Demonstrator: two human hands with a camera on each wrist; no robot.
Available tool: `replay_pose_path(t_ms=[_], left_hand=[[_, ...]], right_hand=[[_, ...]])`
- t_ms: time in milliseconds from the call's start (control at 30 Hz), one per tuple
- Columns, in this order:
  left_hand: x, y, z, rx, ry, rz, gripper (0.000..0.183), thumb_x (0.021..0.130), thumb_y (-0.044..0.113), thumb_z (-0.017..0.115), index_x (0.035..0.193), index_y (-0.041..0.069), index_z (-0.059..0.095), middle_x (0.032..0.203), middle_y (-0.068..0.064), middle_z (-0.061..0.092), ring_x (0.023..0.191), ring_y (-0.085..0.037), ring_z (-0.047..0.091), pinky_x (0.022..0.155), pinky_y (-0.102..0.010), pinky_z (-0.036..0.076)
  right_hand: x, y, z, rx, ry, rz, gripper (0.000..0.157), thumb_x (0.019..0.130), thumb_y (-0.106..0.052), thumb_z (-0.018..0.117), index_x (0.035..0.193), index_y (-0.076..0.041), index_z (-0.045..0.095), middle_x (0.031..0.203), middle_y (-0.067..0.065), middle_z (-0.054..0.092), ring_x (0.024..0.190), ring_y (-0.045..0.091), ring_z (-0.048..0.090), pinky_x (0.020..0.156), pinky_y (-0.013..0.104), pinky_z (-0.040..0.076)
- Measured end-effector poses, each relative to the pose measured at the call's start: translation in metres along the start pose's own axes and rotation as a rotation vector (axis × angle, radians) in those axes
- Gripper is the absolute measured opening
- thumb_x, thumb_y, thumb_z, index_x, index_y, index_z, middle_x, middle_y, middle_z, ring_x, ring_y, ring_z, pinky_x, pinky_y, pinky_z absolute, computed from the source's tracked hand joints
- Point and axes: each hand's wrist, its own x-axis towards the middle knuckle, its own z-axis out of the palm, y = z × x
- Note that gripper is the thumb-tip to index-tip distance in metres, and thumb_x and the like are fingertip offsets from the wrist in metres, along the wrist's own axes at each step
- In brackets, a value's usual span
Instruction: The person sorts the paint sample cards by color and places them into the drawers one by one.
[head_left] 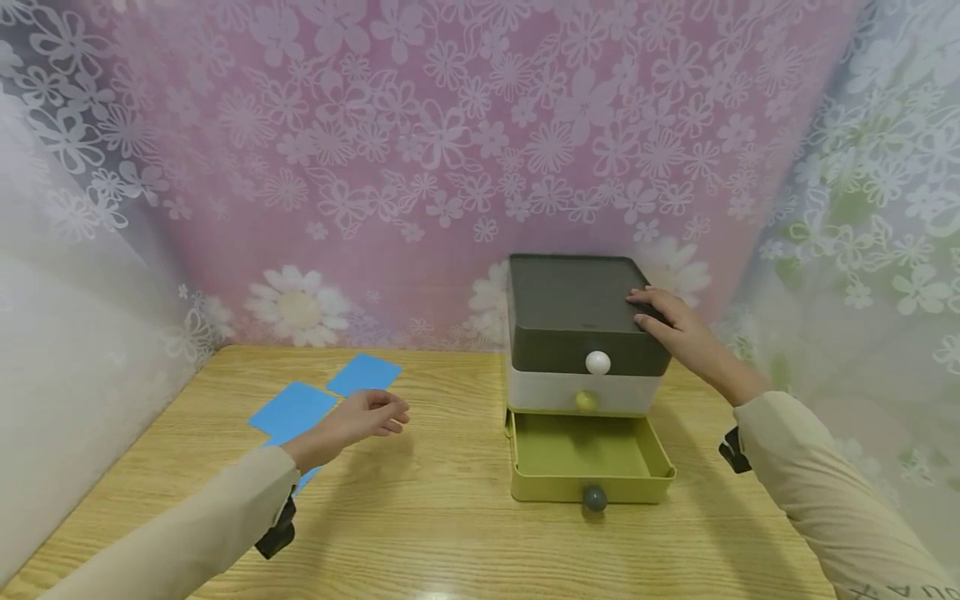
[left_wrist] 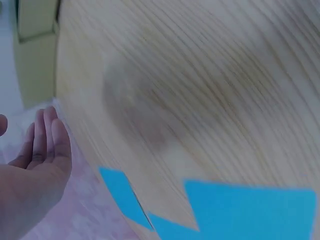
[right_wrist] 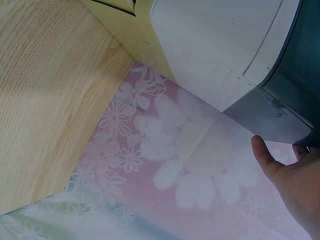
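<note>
A small three-tier drawer box stands at the back right of the table. Its dark grey top tier [head_left: 570, 292] has a white knob, its white middle tier [head_left: 540, 392] a yellow-green knob. The yellow-green bottom drawer [head_left: 555, 489] is pulled out toward me and has a dark grey knob [head_left: 594, 498]. My right hand [head_left: 678, 329] rests its fingers on the top's right edge; in the right wrist view, the thumb [right_wrist: 264, 155] is at a lower corner of the grey tier. My left hand [head_left: 356, 421] hovers over the table with relaxed fingers, holding nothing.
Several flat blue squares [head_left: 292, 408] lie on the wooden table [head_left: 450, 533] at the left, partly under my left forearm in the head view. A pink flowered cloth [head_left: 420, 167] hangs behind the table, with pale cloths at both sides.
</note>
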Motion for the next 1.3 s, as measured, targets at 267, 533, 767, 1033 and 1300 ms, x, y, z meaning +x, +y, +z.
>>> replay_pose_path(t_ms=[267,533,767,1033,1300], left_hand=[[-0.022,-0.041,-0.049,0.387,0.184,0.039,0.035,0.092,0.029,0.053,0.111,0.000,0.058,0.102,-0.014,0.062,0.091,-0.028,0.060,0.072,-0.035,0.052],[-0.049,-0.067,-0.075,0.542,0.268,0.055,0.039,0.085,0.021,0.063,0.109,-0.007,0.054,0.101,-0.022,0.060,0.090,-0.036,0.059,0.070,-0.039,0.051],[-0.065,-0.085,-0.084,0.689,0.284,0.027,0.070,0.069,0.031,0.079,0.113,-0.014,0.047,0.105,-0.032,0.054,0.094,-0.043,0.053,0.072,-0.048,0.048],[-0.072,-0.096,-0.085,0.732,0.249,-0.010,0.087,0.059,0.041,0.083,0.117,-0.012,0.044,0.105,-0.032,0.055,0.093,-0.044,0.055,0.071,-0.050,0.048],[-0.071,-0.099,-0.086,0.697,0.265,-0.003,0.081,0.058,0.039,0.084,0.112,-0.008,0.046,0.103,-0.029,0.053,0.092,-0.039,0.053,0.070,-0.046,0.048]], right_hand=[[0.000,0.003,0.000,-0.008,-0.002,0.013,0.042,0.097,-0.022,0.044,0.133,-0.001,0.041,0.145,0.023,0.028,0.138,0.040,0.011,0.103,0.063,0.015],[0.000,0.003,-0.001,-0.017,-0.002,0.021,0.042,0.097,-0.022,0.045,0.133,-0.001,0.042,0.145,0.022,0.028,0.138,0.040,0.012,0.103,0.063,0.015],[0.000,0.001,0.000,-0.025,0.005,0.011,0.041,0.096,-0.021,0.045,0.133,-0.001,0.042,0.144,0.023,0.029,0.137,0.041,0.013,0.103,0.064,0.016],[0.001,0.003,0.000,-0.034,0.023,-0.002,0.041,0.096,-0.022,0.045,0.130,0.001,0.044,0.143,0.024,0.031,0.137,0.042,0.015,0.103,0.063,0.015],[0.000,-0.002,0.000,-0.041,0.009,0.016,0.043,0.097,-0.024,0.044,0.132,0.000,0.043,0.144,0.023,0.030,0.137,0.042,0.014,0.103,0.064,0.015]])
